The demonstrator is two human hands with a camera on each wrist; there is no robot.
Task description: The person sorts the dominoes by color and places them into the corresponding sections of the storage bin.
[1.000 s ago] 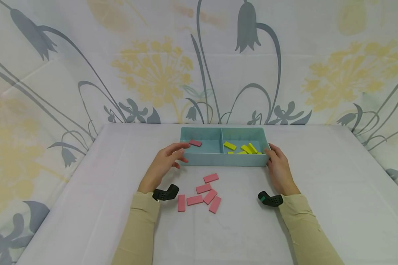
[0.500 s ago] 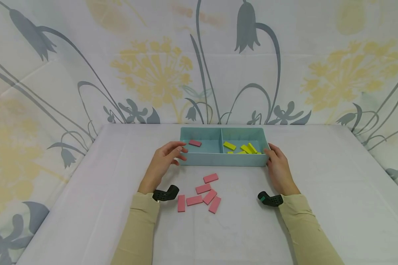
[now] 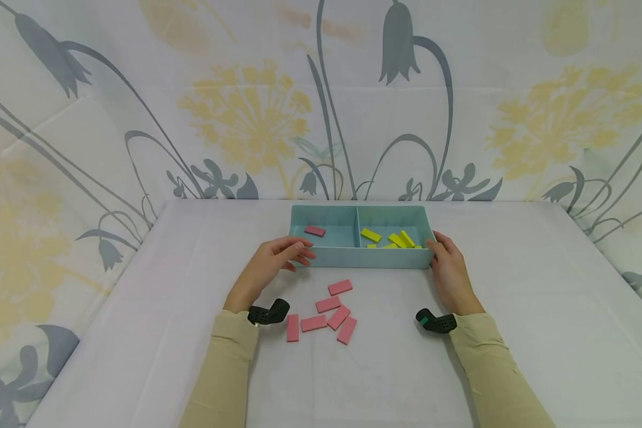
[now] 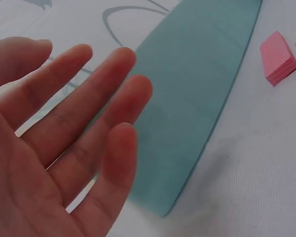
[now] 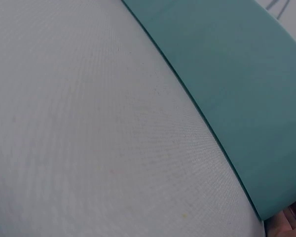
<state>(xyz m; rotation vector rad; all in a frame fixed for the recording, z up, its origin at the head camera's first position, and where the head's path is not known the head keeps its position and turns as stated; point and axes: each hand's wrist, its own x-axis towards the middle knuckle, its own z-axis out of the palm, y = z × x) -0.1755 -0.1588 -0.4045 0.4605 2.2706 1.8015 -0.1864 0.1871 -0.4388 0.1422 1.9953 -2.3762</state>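
A light-blue two-compartment box stands at the back of the table. One pink rectangular block lies in its left compartment; several yellow blocks lie in the right one. My right hand grips the box's right end, thumb over the rim. Only a bit of that hand shows at the lower corner of the right wrist view. My left hand holds nothing, its fingers loosely extended by the box's front left corner. In the left wrist view its fingers overlap the blue wall.
Several pink blocks lie scattered on the white cloth in front of the box, between the forearms. Black wrist devices sit on both wrists. A flower-patterned cloth hangs behind the table.
My left hand draws slightly left, then shifts right and a little nearer, its fingers now across the box's front left corner. My right hand, the box and the blocks stay in place.
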